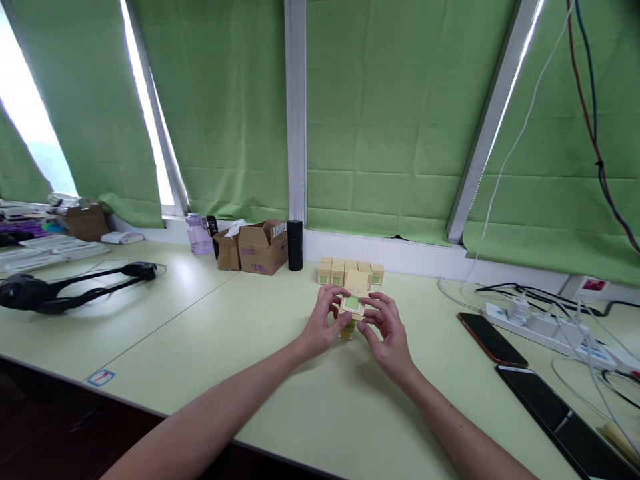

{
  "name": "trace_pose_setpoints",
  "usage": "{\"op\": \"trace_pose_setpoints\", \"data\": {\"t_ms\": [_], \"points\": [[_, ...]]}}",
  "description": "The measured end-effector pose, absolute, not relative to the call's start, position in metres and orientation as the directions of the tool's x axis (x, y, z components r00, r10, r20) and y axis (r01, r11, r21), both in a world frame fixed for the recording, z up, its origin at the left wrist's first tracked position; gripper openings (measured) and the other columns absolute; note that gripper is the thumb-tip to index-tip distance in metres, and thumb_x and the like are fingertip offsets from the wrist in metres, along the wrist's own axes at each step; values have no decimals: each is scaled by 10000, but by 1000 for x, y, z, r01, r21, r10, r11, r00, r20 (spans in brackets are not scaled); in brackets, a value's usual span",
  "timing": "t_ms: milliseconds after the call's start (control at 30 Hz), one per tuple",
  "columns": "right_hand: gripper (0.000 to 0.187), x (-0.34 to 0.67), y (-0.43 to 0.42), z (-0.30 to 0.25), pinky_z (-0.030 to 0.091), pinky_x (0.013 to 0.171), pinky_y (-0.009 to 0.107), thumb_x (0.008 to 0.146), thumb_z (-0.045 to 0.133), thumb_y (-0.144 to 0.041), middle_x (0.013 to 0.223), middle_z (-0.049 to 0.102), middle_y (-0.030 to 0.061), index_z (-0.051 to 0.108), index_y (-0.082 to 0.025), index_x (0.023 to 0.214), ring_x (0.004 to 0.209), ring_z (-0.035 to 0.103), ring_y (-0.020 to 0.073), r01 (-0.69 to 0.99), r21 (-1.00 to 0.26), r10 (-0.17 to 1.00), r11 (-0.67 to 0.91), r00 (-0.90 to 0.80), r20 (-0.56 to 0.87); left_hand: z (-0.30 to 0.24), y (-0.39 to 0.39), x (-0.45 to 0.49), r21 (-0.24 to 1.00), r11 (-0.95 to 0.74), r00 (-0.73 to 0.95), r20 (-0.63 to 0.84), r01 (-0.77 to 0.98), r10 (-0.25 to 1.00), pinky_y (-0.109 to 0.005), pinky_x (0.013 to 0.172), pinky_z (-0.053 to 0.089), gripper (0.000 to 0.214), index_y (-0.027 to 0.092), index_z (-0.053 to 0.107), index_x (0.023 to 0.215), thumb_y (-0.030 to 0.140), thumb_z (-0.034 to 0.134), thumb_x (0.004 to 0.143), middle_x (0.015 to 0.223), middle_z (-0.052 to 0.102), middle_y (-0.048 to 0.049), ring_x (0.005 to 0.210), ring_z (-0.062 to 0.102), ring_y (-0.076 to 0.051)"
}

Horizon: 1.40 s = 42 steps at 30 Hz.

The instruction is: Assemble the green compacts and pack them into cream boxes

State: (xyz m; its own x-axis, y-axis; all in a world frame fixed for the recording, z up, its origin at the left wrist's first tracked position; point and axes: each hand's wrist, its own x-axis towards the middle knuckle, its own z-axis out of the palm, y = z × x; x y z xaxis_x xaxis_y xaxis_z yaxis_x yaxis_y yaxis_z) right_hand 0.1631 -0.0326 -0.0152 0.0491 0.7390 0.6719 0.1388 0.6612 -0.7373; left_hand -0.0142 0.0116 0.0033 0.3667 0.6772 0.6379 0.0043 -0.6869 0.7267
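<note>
Between both hands is a small tan cardboard box (353, 305) with a green square in a white frame on its front and its top flap raised. My left hand (323, 320) grips the left side, thumb at the lower front edge and fingers along the upper side. My right hand (387, 331) closes on the right side, with fingertips at its edge. Just below the box, a small clear container with yellow-green contents (347, 330) shows partly; the hands and the box hide the rest. Behind, several similar small boxes (337, 272) stand in a row.
At the back stand an open brown carton (263, 248), a black cylinder (295, 245) and a purple bottle (199, 235). A black headset-like device (35, 293) lies left. Phones (493, 339), a tablet-like slab (560, 417) and a power strip (545, 331) with cables occupy the right.
</note>
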Motion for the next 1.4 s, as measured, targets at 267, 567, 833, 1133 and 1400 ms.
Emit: {"op": "trace_pose_setpoints", "data": {"t_ms": [267, 567, 833, 1133, 1400], "points": [[323, 163, -30, -17, 620, 898, 402, 949, 677, -389, 1409, 423, 93, 651, -311, 1261, 916, 682, 160, 154, -731, 734, 665, 48, 677, 2, 13, -14, 715, -699, 352, 651, 15, 673, -340, 853, 494, 360, 244, 548, 1216, 491, 610, 962, 1265, 464, -103, 965, 538, -194], [306, 163, -29, -19, 623, 903, 405, 959, 660, -407, 1402, 441, 93, 663, -307, 1248, 903, 681, 152, 188, -729, 734, 658, 57, 677, 0, 15, -11, 704, -710, 326, 666, 22, 671, -322, 813, 491, 314, 232, 548, 1184, 462, 599, 974, 1248, 467, -103, 936, 536, -181], [257, 163, -28, -20, 628, 861, 397, 985, 615, -412, 1393, 448, 92, 674, -296, 1206, 883, 705, 150, 181, -754, 756, 631, 75, 650, -4, 19, -10, 682, -729, 302, 683, 62, 665, -303, 763, 490, 267, 234, 562, 1154, 436, 599, 983, 1181, 468, -83, 903, 544, -168], [311, 162, -28, -19, 607, 958, 417, 980, 626, -418, 1439, 418, 84, 648, -335, 1279, 977, 693, 172, 165, -753, 755, 638, 60, 653, -2, 17, -12, 605, -790, 309, 736, 99, 602, -385, 928, 522, 274, 259, 547, 1253, 386, 558, 1010, 1273, 471, -113, 1148, 539, -240], [418, 161, -25, -21, 475, 1151, 499, 979, 621, -382, 1621, 341, 76, 585, -351, 1394, 1496, 386, 301, 228, -701, 721, 676, -7, 693, 0, 17, -15, 466, -858, 298, 805, 217, 513, -473, 1051, 473, 335, 264, 518, 1334, 311, 557, 1005, 1318, 543, -126, 1291, 503, -282]]}}
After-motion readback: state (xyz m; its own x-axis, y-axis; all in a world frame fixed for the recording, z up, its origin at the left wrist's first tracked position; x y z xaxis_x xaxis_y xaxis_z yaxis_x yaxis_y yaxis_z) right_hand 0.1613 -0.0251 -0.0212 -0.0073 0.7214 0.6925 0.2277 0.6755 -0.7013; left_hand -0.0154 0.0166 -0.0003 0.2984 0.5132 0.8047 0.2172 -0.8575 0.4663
